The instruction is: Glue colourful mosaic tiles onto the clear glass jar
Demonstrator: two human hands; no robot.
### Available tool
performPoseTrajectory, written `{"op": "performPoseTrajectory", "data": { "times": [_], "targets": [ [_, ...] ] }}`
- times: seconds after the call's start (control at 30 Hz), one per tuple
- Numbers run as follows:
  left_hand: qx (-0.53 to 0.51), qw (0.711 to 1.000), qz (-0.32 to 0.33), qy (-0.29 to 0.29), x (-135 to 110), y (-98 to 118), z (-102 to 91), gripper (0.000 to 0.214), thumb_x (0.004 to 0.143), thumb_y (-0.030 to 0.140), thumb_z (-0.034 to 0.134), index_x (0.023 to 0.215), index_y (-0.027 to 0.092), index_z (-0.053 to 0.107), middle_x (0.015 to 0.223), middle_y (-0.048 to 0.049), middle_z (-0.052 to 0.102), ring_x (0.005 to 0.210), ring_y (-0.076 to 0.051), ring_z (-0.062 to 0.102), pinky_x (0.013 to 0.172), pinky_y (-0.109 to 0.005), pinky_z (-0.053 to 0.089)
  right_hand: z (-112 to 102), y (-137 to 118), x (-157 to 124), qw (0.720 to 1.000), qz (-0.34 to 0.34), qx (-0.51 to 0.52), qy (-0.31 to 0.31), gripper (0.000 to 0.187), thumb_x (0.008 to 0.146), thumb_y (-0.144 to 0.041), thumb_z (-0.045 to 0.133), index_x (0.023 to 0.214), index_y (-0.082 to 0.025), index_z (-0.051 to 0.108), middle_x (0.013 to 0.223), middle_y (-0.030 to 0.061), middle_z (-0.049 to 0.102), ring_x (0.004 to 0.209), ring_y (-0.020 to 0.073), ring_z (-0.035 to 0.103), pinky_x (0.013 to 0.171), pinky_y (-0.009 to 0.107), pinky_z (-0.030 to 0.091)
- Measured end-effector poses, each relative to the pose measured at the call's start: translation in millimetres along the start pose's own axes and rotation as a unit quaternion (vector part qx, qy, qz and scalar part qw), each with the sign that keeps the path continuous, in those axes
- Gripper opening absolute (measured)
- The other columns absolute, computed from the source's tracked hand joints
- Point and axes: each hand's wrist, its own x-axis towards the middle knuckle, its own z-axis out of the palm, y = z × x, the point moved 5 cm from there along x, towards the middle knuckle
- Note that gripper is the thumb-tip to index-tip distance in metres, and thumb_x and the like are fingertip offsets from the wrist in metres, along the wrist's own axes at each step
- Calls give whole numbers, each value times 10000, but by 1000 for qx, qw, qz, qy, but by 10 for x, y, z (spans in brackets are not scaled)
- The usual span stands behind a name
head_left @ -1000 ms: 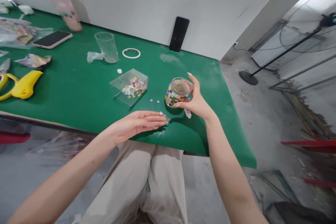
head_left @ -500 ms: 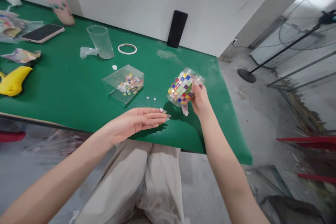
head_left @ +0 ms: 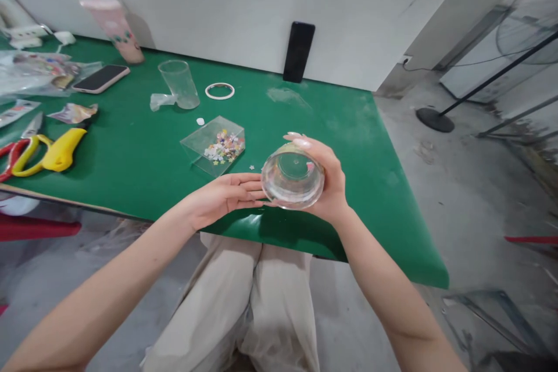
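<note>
My right hand (head_left: 329, 177) is wrapped round a clear cup (head_left: 293, 200). One round end of the cup is turned toward me, so most of the coloured mosaic tiles on its side are hidden. My left hand (head_left: 224, 195) is beside the cup with its fingers stretched out. Its fingertips reach the cup's left side and are partly covered by it; whether a tile is on them I cannot tell. Just behind them a small star piece (head_left: 251, 167) lies on the green table. A clear tray (head_left: 198, 161) of mixed small pieces stands beyond my left hand.
Further back are a clear tumbler (head_left: 181, 84), a white ring (head_left: 220, 91) and a black phone (head_left: 299, 52) against the wall. Yellow-handled scissors (head_left: 63, 151), another phone (head_left: 101, 78) and a pink drink cup (head_left: 115, 29) are at the left. The table's edge (head_left: 412, 186) runs along the right.
My right hand has turned the cup so that its round end faces me, and moved it left to my left fingers. The tile seen on my left fingertips is now out of sight.
</note>
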Motion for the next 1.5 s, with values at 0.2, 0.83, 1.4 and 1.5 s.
{"op": "performPoseTrajectory", "data": {
  "times": [0.2, 0.83, 1.4, 1.5],
  "targets": [
    [9, 1000, 15, -21, 85, -7, 61, 135, 725, 104, 661, 851, 117, 707, 802, -63, 738, 762, -155, 678, 816, -292, 509, 70, -33, -5, 998, -9, -39, -47, 830, 667, -406, 766, 1358, -393, 306, 1315, 46, 535, 1228, 294, 520, 1055, 555, 392],
    [66, 998, 5, 12, 65, 102, 106, 114, 685, 164, 689, 795, 151, 715, 793, -30, 726, 734, -137, 629, 768, -276, 473, 103, -85, -30, 995, -32, -56, -77, 851, 678, -411, 757, 1393, -402, 297, 1285, 34, 576, 1207, 297, 541, 1066, 559, 370],
    [145, 989, 0, -1, 60, 145, 124, 102, 658, 138, 658, 750, 145, 703, 736, -13, 700, 684, -129, 596, 753, -285, 472, 133, -124, -37, 992, -37, -69, -102, 837, 689, -390, 749, 1388, -408, 288, 1286, 27, 587, 1212, 286, 543, 1093, 564, 321],
    [149, 989, 7, -5, 55, 157, 146, 111, 652, 132, 656, 749, 145, 707, 711, -10, 696, 685, -128, 593, 742, -274, 474, 127, -129, -32, 992, -42, -66, -100, 843, 682, -377, 757, 1389, -392, 298, 1288, 36, 587, 1211, 290, 543, 1092, 563, 321]
  ]
}}
